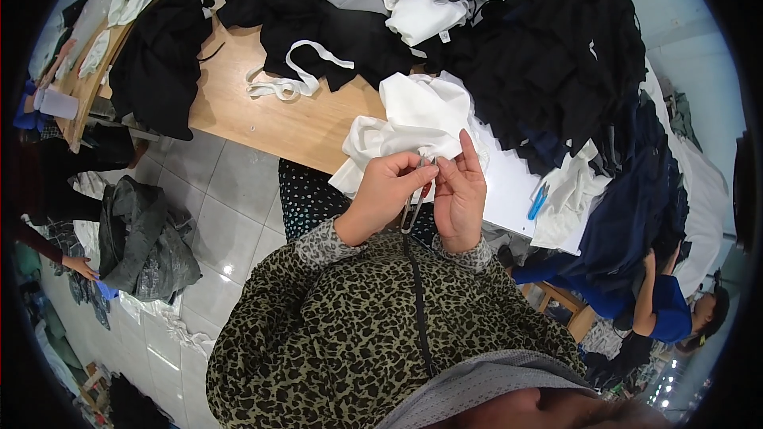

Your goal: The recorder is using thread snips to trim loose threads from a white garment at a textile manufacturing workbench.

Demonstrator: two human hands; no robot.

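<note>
My left hand (388,195) is closed, thumb and forefinger pinched together in front of my body. Between my hands is a slim silver tool like thread snips or tweezers (408,221), with a red part beside it. Its upper end meets my left fingertips, and its bent end hangs below. My right hand (461,205) has thumb and forefinger pinched close to the left fingertips, the other fingers stretched upward. Both pinches meet the edge of a white cloth piece (413,123) bunched at the table's near edge. Any small bit inside the right pinch is hidden.
On the wooden table (230,99) lie a white strip (306,83) and black garments (548,56). Blue snips (538,201) rest by white cloth (568,199) at right. A person in blue (671,310) works at right; another person's hand (79,267) touches a dark bag (147,242) at left.
</note>
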